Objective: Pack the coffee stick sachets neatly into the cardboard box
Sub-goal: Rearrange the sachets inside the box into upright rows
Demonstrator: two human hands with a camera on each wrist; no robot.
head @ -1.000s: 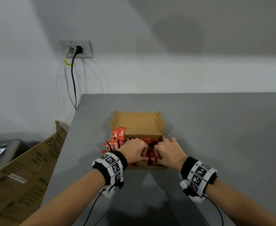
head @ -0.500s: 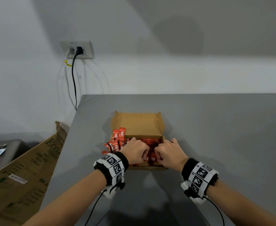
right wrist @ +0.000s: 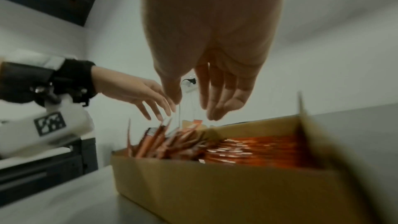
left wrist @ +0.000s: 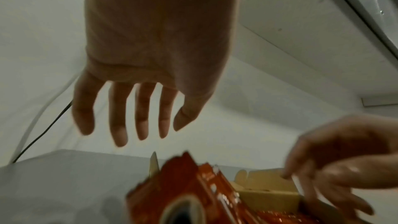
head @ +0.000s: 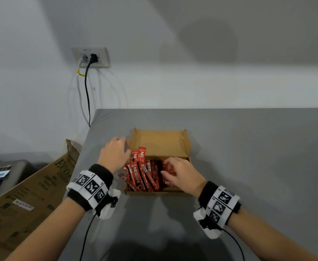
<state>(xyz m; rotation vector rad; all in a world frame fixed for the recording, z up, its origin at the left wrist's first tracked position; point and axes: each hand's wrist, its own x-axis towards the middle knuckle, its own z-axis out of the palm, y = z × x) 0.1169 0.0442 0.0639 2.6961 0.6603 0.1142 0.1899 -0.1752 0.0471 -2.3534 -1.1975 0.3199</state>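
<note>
A shallow cardboard box point(head: 160, 143) with its lid flap up at the back sits on the grey table. Red coffee stick sachets point(head: 143, 176) fill it: several on the left stand askew and poke over the left wall, those on the right lie flat point(right wrist: 254, 149). My left hand point(head: 116, 151) hovers beside the box's left wall with fingers straight and spread point(left wrist: 129, 125), holding nothing. My right hand point(head: 180, 172) is over the right half of the box, fingers relaxed and extended above the flat sachets point(right wrist: 213, 108), empty.
The grey table point(head: 248, 157) runs to the right and toward me. Its left edge is close to the box; beyond it leans a large brown carton point(head: 28, 200). A wall socket with cables point(head: 90, 57) is behind on the wall.
Both hands were curled together over the sachets at the box's front. They have let go: the left moved out to the left and back, the right shifted right and opened.
</note>
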